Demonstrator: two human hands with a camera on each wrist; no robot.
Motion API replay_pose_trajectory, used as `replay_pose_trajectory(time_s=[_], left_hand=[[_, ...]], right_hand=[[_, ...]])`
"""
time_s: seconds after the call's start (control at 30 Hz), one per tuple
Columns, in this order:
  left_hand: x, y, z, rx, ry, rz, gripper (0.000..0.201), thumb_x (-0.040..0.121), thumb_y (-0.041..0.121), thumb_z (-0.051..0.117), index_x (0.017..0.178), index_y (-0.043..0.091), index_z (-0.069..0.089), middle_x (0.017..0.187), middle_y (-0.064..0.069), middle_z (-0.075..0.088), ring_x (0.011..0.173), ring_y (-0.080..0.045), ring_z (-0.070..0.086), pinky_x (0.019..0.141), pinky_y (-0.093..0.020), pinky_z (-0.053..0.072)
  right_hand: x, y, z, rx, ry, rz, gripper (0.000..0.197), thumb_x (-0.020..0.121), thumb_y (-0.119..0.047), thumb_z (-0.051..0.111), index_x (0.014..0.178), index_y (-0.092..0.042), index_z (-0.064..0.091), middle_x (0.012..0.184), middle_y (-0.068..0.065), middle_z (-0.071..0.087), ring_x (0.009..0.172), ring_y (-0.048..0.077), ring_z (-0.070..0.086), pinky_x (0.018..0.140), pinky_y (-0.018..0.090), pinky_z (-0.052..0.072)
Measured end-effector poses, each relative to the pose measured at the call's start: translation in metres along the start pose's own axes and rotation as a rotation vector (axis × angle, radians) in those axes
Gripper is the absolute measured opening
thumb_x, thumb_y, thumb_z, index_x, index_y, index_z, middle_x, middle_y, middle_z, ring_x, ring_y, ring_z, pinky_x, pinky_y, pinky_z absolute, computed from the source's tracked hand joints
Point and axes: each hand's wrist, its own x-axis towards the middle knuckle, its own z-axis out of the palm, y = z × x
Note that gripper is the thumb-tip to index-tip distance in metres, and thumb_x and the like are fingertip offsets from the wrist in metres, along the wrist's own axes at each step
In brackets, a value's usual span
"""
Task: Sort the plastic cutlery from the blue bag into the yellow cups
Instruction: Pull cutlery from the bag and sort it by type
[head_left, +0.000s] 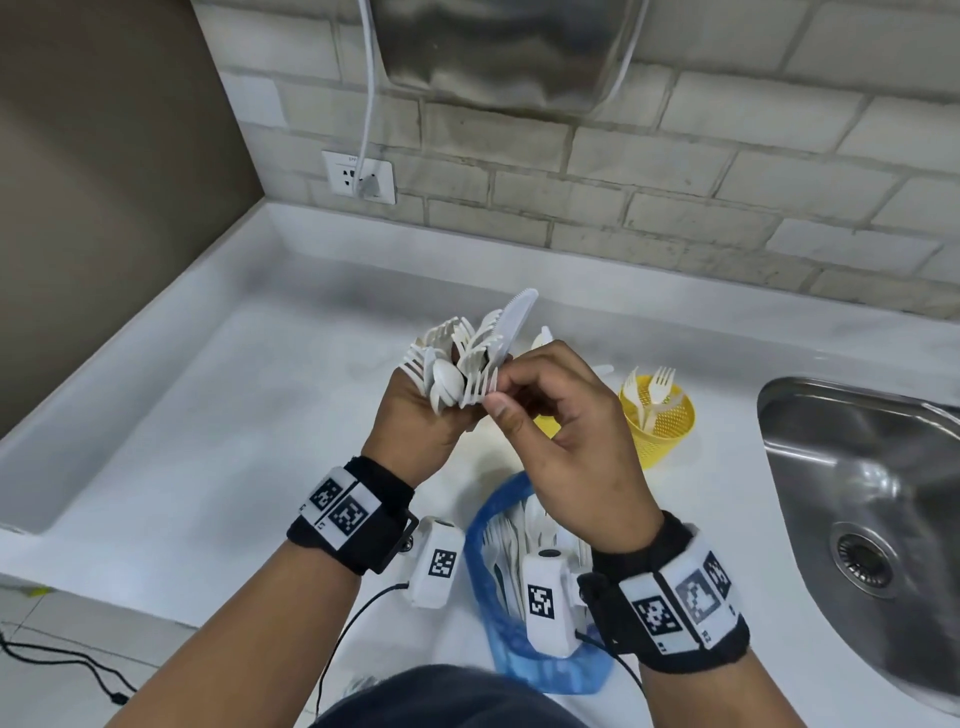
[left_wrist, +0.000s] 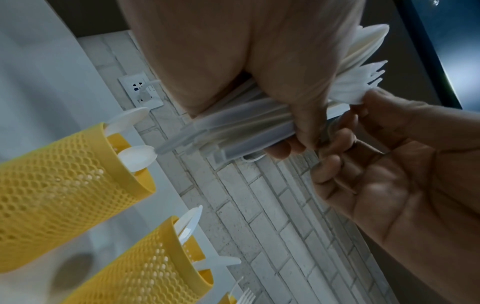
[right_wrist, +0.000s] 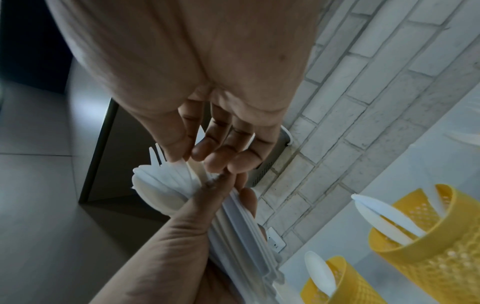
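My left hand (head_left: 415, 421) grips a bundle of white plastic cutlery (head_left: 460, 358), forks, spoons and a knife fanned upward above the counter. My right hand (head_left: 501, 402) pinches the head of one fork (head_left: 480, 387) in that bundle between thumb and forefinger. The blue bag (head_left: 493, 639) lies near the counter's front edge with more cutlery inside, partly hidden by my right wrist. A yellow mesh cup with forks (head_left: 662, 421) stands right of my hands. In the left wrist view, a cup with spoons (left_wrist: 64, 185) and a cup with knives (left_wrist: 142, 277) stand side by side.
A steel sink (head_left: 857, 519) is set into the white counter (head_left: 208, 415) at the right. A brick-tile wall with a socket (head_left: 358, 176) and a plugged-in cable runs along the back. A brown panel closes the left side.
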Motion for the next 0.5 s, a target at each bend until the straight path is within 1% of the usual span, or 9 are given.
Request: replay_pose_trajectory(time_s=[0.1, 0.2, 0.27, 0.33, 0.37, 0.4, 0.43, 0.47, 0.5], left_hand=[[0.002, 0.005, 0.002, -0.006, -0.021, 0.020, 0.031, 0.079, -0.004, 0.070, 0.072, 0.026, 0.066, 0.065, 0.008, 0.061, 0.060, -0.011, 0.053, 0.057, -0.026, 0.044], [0.003, 0.007, 0.003, 0.005, -0.038, 0.003, 0.029, 0.080, -0.001, 0.072, 0.070, 0.025, 0.066, 0.063, 0.013, 0.063, 0.059, -0.003, 0.057, 0.058, -0.020, 0.046], [0.004, 0.004, 0.004, 0.016, -0.018, -0.029, 0.035, 0.082, -0.003, 0.075, 0.071, 0.029, 0.068, 0.062, 0.014, 0.064, 0.058, -0.002, 0.057, 0.057, -0.018, 0.046], [0.004, -0.001, 0.002, 0.026, 0.012, -0.058, 0.032, 0.084, 0.000, 0.077, 0.071, 0.028, 0.069, 0.062, 0.009, 0.062, 0.057, -0.011, 0.055, 0.055, -0.028, 0.044], [0.004, -0.002, 0.002, 0.021, 0.023, -0.063, 0.026, 0.083, 0.005, 0.080, 0.072, 0.026, 0.070, 0.063, -0.001, 0.061, 0.059, -0.019, 0.053, 0.053, -0.036, 0.042], [0.004, -0.003, 0.001, 0.012, 0.033, -0.068, 0.018, 0.082, 0.009, 0.081, 0.074, 0.022, 0.071, 0.065, -0.014, 0.061, 0.062, -0.023, 0.053, 0.054, -0.045, 0.043], [0.004, -0.003, 0.000, 0.000, 0.036, -0.074, 0.010, 0.080, 0.011, 0.081, 0.079, 0.016, 0.073, 0.072, -0.023, 0.064, 0.066, -0.026, 0.057, 0.057, -0.050, 0.046], [0.004, -0.004, -0.001, -0.006, 0.044, -0.089, 0.009, 0.080, 0.010, 0.081, 0.085, 0.010, 0.074, 0.080, -0.025, 0.068, 0.072, -0.026, 0.062, 0.062, -0.051, 0.050], [0.004, -0.004, -0.001, -0.007, 0.048, -0.104, 0.012, 0.080, 0.008, 0.081, 0.090, 0.006, 0.075, 0.085, -0.023, 0.072, 0.076, -0.025, 0.065, 0.065, -0.047, 0.052]], right_hand=[[0.004, -0.001, 0.001, 0.052, -0.008, 0.030, 0.004, 0.094, 0.002, 0.068, 0.092, -0.001, 0.070, 0.094, 0.007, 0.060, 0.081, 0.012, 0.065, 0.075, 0.020, 0.051], [0.007, -0.004, 0.000, 0.135, 0.017, 0.038, 0.006, 0.096, 0.002, 0.066, 0.092, -0.003, 0.067, 0.094, 0.010, 0.059, 0.079, 0.006, 0.064, 0.076, 0.019, 0.049], [0.009, -0.005, -0.002, 0.181, 0.046, 0.040, 0.008, 0.098, -0.003, 0.065, 0.094, -0.011, 0.065, 0.093, 0.011, 0.058, 0.081, 0.012, 0.062, 0.076, 0.030, 0.050], [0.011, -0.007, -0.004, 0.200, 0.067, 0.045, 0.008, 0.098, -0.009, 0.064, 0.095, -0.016, 0.063, 0.092, 0.013, 0.056, 0.081, 0.022, 0.058, 0.073, 0.040, 0.049], [0.012, -0.009, -0.005, 0.218, 0.080, 0.044, 0.008, 0.098, -0.009, 0.063, 0.095, -0.017, 0.062, 0.091, 0.014, 0.055, 0.079, 0.021, 0.057, 0.072, 0.037, 0.049], [0.012, -0.012, -0.007, 0.249, 0.097, 0.040, 0.009, 0.098, -0.008, 0.063, 0.095, -0.016, 0.061, 0.090, 0.013, 0.055, 0.077, 0.018, 0.057, 0.072, 0.031, 0.049], [0.013, -0.016, -0.008, 0.290, 0.117, 0.036, 0.008, 0.098, -0.008, 0.062, 0.095, -0.015, 0.060, 0.089, 0.011, 0.055, 0.076, 0.014, 0.058, 0.072, 0.026, 0.049], [0.015, -0.019, -0.010, 0.327, 0.142, 0.034, 0.007, 0.099, -0.009, 0.061, 0.096, -0.014, 0.060, 0.088, 0.010, 0.056, 0.076, 0.013, 0.058, 0.073, 0.023, 0.050], [0.016, -0.022, -0.012, 0.358, 0.171, 0.036, 0.005, 0.101, -0.013, 0.061, 0.097, -0.016, 0.060, 0.089, 0.005, 0.059, 0.079, 0.016, 0.059, 0.074, 0.026, 0.051]])
